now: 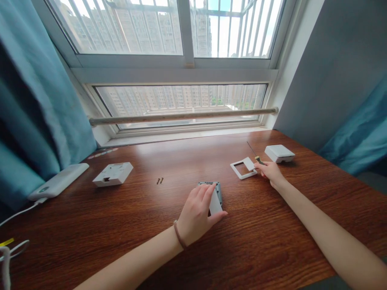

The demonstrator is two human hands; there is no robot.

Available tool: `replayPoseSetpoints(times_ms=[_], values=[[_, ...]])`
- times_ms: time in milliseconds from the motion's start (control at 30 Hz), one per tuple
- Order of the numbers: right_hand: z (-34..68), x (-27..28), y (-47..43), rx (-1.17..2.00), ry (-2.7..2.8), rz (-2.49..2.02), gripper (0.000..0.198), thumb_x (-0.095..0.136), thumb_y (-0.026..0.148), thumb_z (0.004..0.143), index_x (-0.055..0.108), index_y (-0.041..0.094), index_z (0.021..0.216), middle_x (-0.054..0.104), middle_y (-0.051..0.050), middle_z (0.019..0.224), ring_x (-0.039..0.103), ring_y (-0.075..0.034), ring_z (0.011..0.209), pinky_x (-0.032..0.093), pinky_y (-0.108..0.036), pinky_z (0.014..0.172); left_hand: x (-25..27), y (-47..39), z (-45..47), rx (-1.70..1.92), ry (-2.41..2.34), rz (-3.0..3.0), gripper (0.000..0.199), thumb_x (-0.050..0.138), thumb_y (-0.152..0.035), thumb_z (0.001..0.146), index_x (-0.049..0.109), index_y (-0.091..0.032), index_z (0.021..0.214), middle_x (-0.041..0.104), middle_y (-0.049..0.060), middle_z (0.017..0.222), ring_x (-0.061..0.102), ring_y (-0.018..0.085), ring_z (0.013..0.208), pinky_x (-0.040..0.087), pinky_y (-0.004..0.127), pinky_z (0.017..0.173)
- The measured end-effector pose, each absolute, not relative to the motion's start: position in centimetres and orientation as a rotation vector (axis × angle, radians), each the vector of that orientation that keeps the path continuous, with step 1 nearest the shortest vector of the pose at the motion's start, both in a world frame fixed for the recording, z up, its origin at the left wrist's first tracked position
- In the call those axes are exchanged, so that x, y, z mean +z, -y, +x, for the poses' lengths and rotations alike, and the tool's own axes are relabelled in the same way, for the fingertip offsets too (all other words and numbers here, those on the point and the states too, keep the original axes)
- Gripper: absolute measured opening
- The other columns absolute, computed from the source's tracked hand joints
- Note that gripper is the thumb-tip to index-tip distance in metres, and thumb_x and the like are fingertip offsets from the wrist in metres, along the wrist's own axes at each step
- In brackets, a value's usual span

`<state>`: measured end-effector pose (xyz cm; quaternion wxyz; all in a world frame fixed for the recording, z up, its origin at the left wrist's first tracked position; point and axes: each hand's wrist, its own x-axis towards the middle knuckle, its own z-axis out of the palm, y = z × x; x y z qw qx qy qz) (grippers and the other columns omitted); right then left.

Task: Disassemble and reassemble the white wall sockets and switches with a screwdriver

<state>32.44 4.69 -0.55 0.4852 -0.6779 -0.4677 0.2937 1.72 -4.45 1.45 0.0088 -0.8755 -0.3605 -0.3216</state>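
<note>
My left hand (198, 207) curves over a grey-backed wall switch module (219, 192) on the table. Its fingers lie along the top, the thumb is at the near right corner, and a white switch plate (215, 204) shows between them. The palm hides the rest of the module. To the right, my right hand (270, 172) is closed around the handle of a screwdriver (259, 159), whose thin shaft points away toward the window. Beside those fingers are a white square frame (236, 170) and a small white plate (249, 164) overlapping it.
Two screws (160, 181) lie left of the module. A white switch box (113, 174) stands farther left, another white box (279, 153) at the back right. A white power bank (59, 181) with a cable (21, 213) rests by the curtain. The wooden table (145, 237) meets the windowsill.
</note>
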Motion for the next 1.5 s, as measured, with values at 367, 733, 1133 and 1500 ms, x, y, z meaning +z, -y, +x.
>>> replayPoseSetpoints(times_ms=[367,733,1133,1500], values=[[33.6,-1.8,-5.2,0.359,1.408,-1.912,0.028,0.062,0.039,0.061,0.073,0.014,0.069,0.058,-0.003,0.044,0.053,-0.018,0.05,0.032,-0.026,0.05,1.7,4.4,1.7,-0.944,1.113,-2.778,0.063,0.058,-0.051,0.076,0.039,-0.012,0.122,0.054,0.014,0.114,0.047,0.027,0.104,0.042,0.043,0.09],[33.1,-1.4,-4.9,0.152,1.468,-1.949,0.037,0.052,0.049,0.07,0.07,0.016,0.069,0.063,-0.006,0.057,0.053,-0.019,0.056,0.031,-0.026,0.051,3.2,2.4,3.5,-0.986,1.195,-2.839,0.063,0.062,-0.053,0.071,0.044,-0.015,0.118,0.056,0.013,0.112,0.05,0.027,0.103,0.043,0.042,0.089],[33.2,-1.0,-4.9,0.114,1.476,-1.917,0.037,0.051,0.048,0.071,0.068,0.016,0.067,0.061,-0.005,0.056,0.05,-0.017,0.054,0.03,-0.025,0.05,2.1,-7.0,15.1,-0.503,1.628,-2.869,0.072,0.066,-0.064,0.056,0.047,-0.017,0.106,0.059,0.011,0.104,0.054,0.03,0.1,0.046,0.039,0.079],[32.8,-0.7,-4.7,0.117,1.493,-1.857,0.036,0.052,0.049,0.071,0.067,0.017,0.066,0.063,-0.006,0.058,0.05,-0.018,0.056,0.031,-0.025,0.053,0.6,-7.6,17.6,-0.452,1.458,-2.896,0.065,0.063,-0.063,0.063,0.049,-0.014,0.104,0.059,0.015,0.104,0.05,0.032,0.103,0.038,0.046,0.084]])
